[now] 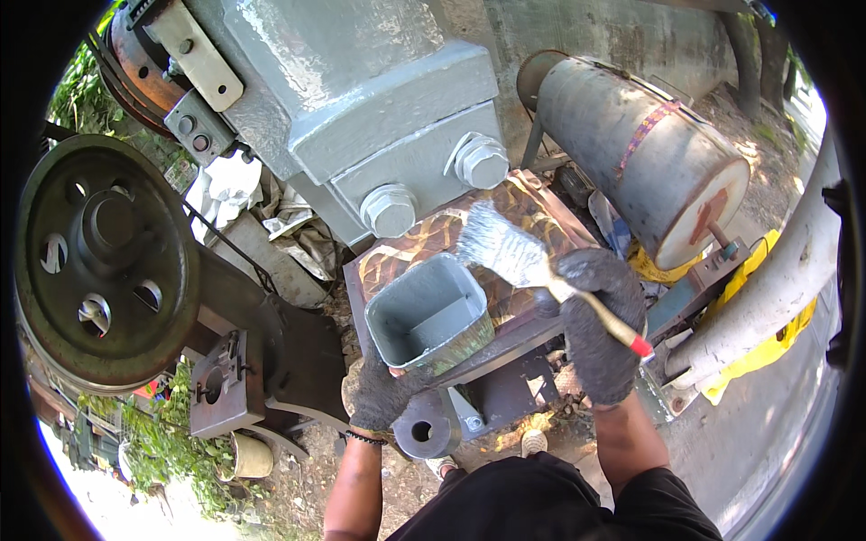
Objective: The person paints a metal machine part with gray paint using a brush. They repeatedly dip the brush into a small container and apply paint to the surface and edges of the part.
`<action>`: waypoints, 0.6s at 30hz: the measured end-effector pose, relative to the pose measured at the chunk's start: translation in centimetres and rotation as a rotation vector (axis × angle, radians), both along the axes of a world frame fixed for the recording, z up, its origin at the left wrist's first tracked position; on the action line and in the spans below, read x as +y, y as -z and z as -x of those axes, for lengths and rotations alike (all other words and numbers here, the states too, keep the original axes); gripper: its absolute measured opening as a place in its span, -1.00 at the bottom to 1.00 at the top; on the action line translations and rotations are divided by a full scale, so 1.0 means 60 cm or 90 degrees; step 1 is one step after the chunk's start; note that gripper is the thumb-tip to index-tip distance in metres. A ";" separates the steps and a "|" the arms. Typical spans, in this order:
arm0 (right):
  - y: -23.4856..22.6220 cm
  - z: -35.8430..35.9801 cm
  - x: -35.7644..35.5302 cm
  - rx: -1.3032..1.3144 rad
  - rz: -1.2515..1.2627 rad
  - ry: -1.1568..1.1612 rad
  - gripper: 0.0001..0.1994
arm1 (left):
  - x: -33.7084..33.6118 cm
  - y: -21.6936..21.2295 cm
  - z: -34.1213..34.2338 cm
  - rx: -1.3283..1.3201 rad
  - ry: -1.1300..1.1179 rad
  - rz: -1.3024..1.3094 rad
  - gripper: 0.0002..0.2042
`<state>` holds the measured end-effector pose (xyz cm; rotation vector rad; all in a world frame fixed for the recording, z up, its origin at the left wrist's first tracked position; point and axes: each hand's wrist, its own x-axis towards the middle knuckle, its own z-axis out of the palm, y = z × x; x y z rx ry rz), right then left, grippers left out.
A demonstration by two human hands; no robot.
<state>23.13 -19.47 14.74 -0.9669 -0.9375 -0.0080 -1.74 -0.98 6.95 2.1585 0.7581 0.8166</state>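
My right hand (603, 338), in a dark grey work glove, is closed around the wooden handle of a wide paintbrush (516, 252). The handle's red end sticks out past my fingers, and the bristles are coated in pale grey paint. Left of the brush, a square-sided paint container (446, 347) tilts toward me with grey paint inside. My left hand (377, 392), gloved too, grips its lower left side; most of those fingers are hidden. Just beyond stands a machine body (397, 117) covered in grey paint, with two large painted bolts (390, 211) on its front.
A patterned sheet (532, 207) covers the bench below the container. A large dark handwheel (108, 261) stands at the left, and a rusty metal drum (645, 153) lies at the right. Nearer on the right are a pale pipe (767, 311) and yellow sheeting (762, 356).
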 end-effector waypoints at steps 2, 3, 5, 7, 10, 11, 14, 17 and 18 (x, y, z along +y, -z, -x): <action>-0.006 0.004 0.006 -0.153 -0.042 0.009 -0.75 | -0.015 -0.001 0.001 -0.004 -0.027 0.000 -0.19; -0.012 0.005 0.010 -0.217 -0.066 0.020 -0.74 | -0.021 -0.001 0.002 0.002 -0.042 0.005 -0.16; -0.023 0.015 0.025 -0.271 -0.106 0.048 -0.74 | -0.031 0.004 0.008 0.021 -0.057 -0.016 -0.12; -0.032 0.029 0.044 -0.285 -0.137 0.094 -0.74 | -0.040 0.012 0.021 0.028 -0.047 -0.082 -0.09; -0.041 0.045 0.072 -0.296 -0.169 0.144 -0.74 | -0.055 0.031 0.041 0.037 -0.123 0.006 0.07; -0.043 0.053 0.079 -0.301 -0.176 0.153 -0.73 | -0.059 0.037 0.052 0.041 -0.111 -0.025 0.05; -0.049 0.061 0.091 -0.316 -0.185 0.176 -0.73 | -0.075 0.061 0.087 0.037 -0.125 0.036 0.01; -0.059 0.062 0.096 -0.325 -0.195 0.195 -0.72 | -0.083 0.088 0.120 -0.078 -0.131 0.206 -0.05; -0.062 0.060 0.097 -0.330 -0.199 0.200 -0.72 | -0.081 0.097 0.129 -0.073 -0.156 0.184 -0.05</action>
